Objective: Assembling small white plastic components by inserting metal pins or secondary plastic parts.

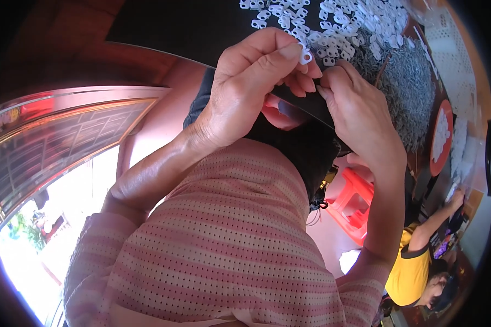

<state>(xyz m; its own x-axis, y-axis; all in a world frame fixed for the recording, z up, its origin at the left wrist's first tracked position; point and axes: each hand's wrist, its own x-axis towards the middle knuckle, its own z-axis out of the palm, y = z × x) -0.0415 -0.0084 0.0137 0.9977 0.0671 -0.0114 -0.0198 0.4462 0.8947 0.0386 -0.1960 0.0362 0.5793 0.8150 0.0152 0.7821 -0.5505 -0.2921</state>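
Observation:
My left hand (251,76) is closed, pinching a small white plastic piece with a round hole (306,57) between thumb and forefinger. Its other fingers curl beneath, near the tips of the right hand. Just to the right, my right hand (357,103) has thumb and forefinger pressed together; whatever is between them is too small to make out. Both hands are over the near edge of a black tabletop (174,27). Beyond them lie many loose white plastic pieces (338,24) of the same kind, and a heap of thin grey metal pins or wires (409,92) spreads to the right.
A red dish (443,136) of white pieces stands at the table's right. Below the table are a red plastic stool (354,204) and pinkish floor. At the lower right, another person in a yellow shirt (409,275) reaches toward a surface. A framed panel (65,141) leans at left.

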